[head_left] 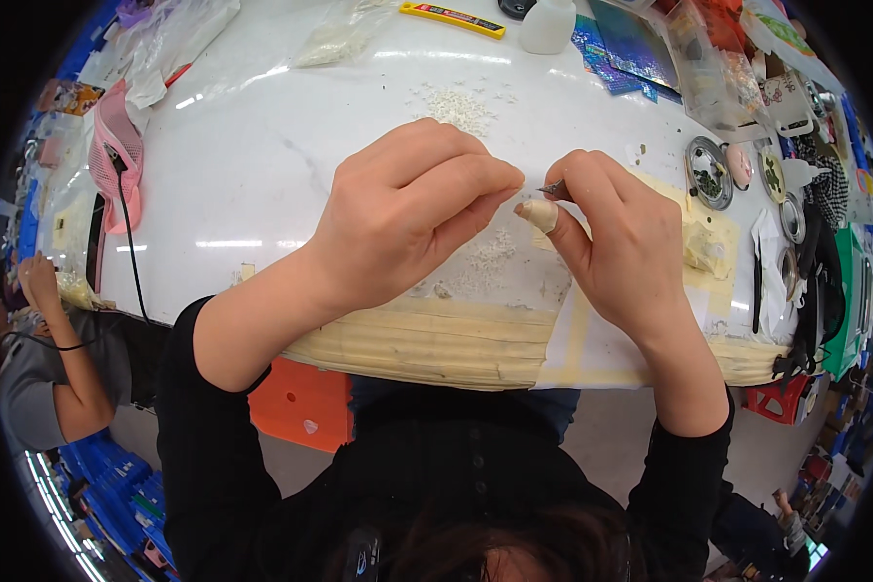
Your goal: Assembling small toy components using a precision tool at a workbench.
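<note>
Over the middle of the white table, my left hand (397, 209) is closed in a pinch, thumb against forefinger. Whatever lies between those fingertips is too small to make out. Just to its right, my right hand (621, 233) grips a small dark pointed metal tool (555, 190) between thumb and forefinger, its tip toward the left fingertips. Beige tape (537, 214) wraps the right thumb. Beyond the hands lies a scattered heap of tiny white pieces (458, 111). More white bits (493, 254) are strewn on the tabletop below the fingertips.
Masking tape (427, 344) covers the table's near edge. At right stand round metal dishes (710, 173) and a black-handled tool (757, 291). A yellow cutter (453, 19) and a white bottle (548, 26) lie at the far side. Pink mesh (116, 160) and a cable occupy the left; another person's arm (63, 339) shows beyond.
</note>
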Available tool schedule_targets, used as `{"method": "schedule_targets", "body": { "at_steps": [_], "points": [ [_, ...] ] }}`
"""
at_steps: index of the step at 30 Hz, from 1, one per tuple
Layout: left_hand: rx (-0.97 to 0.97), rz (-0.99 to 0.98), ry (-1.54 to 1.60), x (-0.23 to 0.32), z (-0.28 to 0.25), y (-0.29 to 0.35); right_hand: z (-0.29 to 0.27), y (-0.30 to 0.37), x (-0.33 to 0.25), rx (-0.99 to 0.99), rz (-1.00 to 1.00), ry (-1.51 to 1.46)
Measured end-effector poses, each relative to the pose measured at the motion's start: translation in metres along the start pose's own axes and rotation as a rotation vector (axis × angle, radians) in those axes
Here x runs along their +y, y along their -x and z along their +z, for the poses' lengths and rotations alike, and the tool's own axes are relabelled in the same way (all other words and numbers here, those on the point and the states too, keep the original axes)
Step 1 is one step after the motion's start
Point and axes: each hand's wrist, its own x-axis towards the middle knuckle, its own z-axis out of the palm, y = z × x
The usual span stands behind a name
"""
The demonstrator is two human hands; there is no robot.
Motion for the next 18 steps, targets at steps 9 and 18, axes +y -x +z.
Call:
{"method": "schedule_targets", "body": {
  "at_steps": [9, 18],
  "points": [
    [-0.011, 0.029, -0.007, 0.0005, 0.0018, 0.0020, 0.0010, 0.0010, -0.0008, -0.021, -0.006, 0.029],
    [-0.024, 0.030, -0.014, 0.0014, 0.0004, 0.0008, 0.0007, 0.0006, -0.0011, -0.035, 0.003, 0.026]
  ]
}}
